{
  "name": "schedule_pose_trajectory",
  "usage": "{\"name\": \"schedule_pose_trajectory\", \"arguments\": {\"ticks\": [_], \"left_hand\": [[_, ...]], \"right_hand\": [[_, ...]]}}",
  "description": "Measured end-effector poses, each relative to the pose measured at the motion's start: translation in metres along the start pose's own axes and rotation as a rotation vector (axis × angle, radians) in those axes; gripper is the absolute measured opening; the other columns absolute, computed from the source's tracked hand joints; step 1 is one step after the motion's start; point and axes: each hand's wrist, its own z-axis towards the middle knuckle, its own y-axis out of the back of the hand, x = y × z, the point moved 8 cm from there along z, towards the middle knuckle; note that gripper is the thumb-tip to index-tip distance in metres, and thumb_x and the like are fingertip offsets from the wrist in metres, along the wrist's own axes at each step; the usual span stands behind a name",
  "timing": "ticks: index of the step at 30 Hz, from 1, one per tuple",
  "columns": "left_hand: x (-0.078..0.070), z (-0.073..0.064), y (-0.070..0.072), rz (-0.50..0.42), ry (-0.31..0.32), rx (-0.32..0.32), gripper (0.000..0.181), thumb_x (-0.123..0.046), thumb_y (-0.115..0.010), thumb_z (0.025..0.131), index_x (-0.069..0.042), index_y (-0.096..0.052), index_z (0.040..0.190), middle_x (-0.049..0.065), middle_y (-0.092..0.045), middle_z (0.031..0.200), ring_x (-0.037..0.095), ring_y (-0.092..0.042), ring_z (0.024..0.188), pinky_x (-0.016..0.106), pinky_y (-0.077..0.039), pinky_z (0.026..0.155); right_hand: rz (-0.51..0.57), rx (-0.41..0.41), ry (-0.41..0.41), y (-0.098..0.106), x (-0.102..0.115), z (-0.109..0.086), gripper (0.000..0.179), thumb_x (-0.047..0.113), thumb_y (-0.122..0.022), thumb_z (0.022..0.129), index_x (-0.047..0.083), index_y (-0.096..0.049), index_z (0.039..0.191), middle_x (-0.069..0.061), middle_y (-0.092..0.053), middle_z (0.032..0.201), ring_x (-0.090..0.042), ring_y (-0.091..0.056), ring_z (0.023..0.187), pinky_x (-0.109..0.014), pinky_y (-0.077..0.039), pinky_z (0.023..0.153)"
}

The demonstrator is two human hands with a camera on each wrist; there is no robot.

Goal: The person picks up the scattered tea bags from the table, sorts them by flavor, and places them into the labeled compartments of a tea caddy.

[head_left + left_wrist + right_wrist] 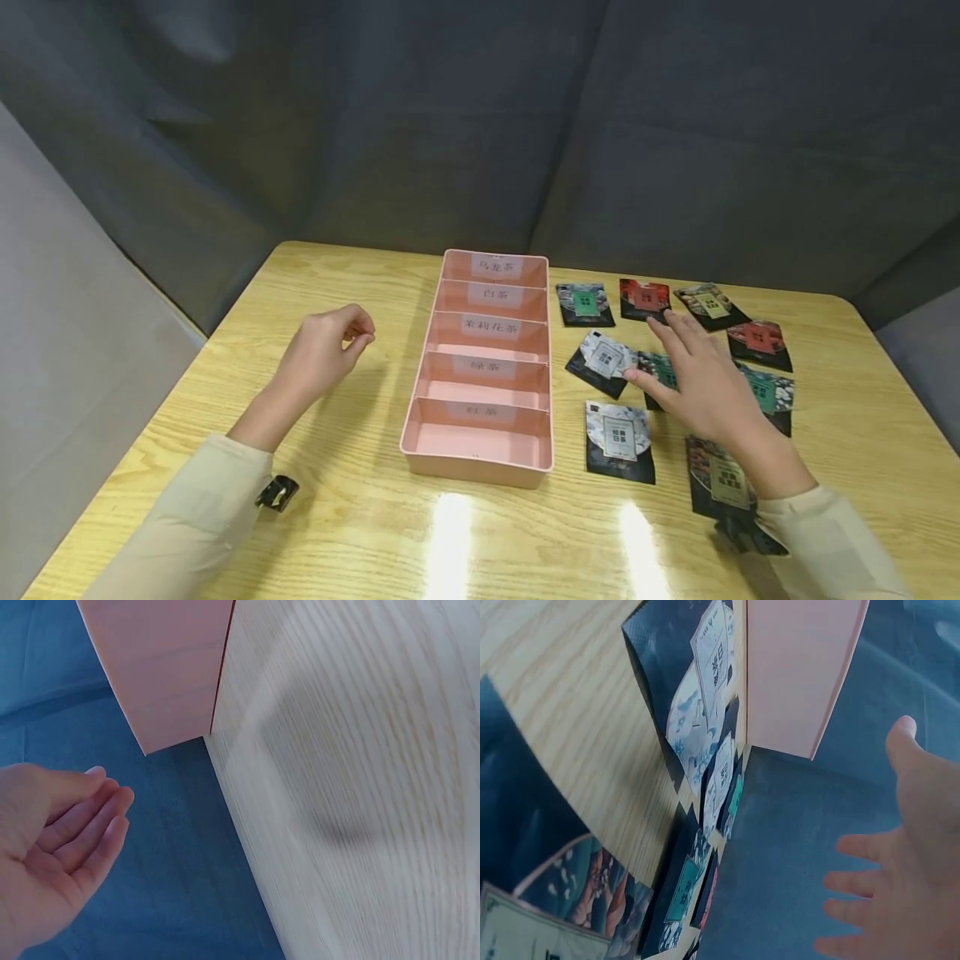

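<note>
While between hands (318, 350) (707, 382), pink box (476, 472)

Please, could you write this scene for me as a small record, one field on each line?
pink tray: five compartments, with labels
packets: at least nine visible, right of pink tray
left hand: loosely curled, holding nothing, left of pink tray
right hand: fingers spread, over packets, holding nothing
surface: wooden table
background: dark cloth

Packet (658, 367) partly hidden behind right fingers (683, 333); left sleeve (187, 512) cut off.
</note>
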Motion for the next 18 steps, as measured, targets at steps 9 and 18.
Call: {"name": "schedule_pose_trajectory", "arguments": {"ticks": [9, 18], "left_hand": [[-0.005, 0.001, -0.008, -0.004, 0.016, 0.04, 0.009, -0.012, -0.069, 0.088, -0.006, -0.065, 0.095, 0.009, -0.074, 0.09, 0.023, -0.07, 0.084, 0.041, -0.059, 0.072], [-0.007, 0.004, -0.016, -0.041, 0.024, 0.108, 0.014, -0.014, -0.068, 0.089, -0.006, -0.066, 0.1, 0.009, -0.073, 0.093, 0.024, -0.07, 0.089, 0.041, -0.059, 0.078]], "right_hand": [[0.006, 0.039, 0.022, -0.003, 0.006, -0.004, 0.086, 0.063, -0.051, 0.09, 0.007, -0.027, 0.151, -0.026, -0.025, 0.156, -0.048, -0.02, 0.143, -0.07, -0.022, 0.112], [-0.02, 0.058, 0.037, -0.005, 0.011, -0.006, 0.086, 0.064, -0.051, 0.089, 0.008, -0.028, 0.151, -0.024, -0.023, 0.157, -0.049, -0.024, 0.141, -0.07, -0.023, 0.112]]}}
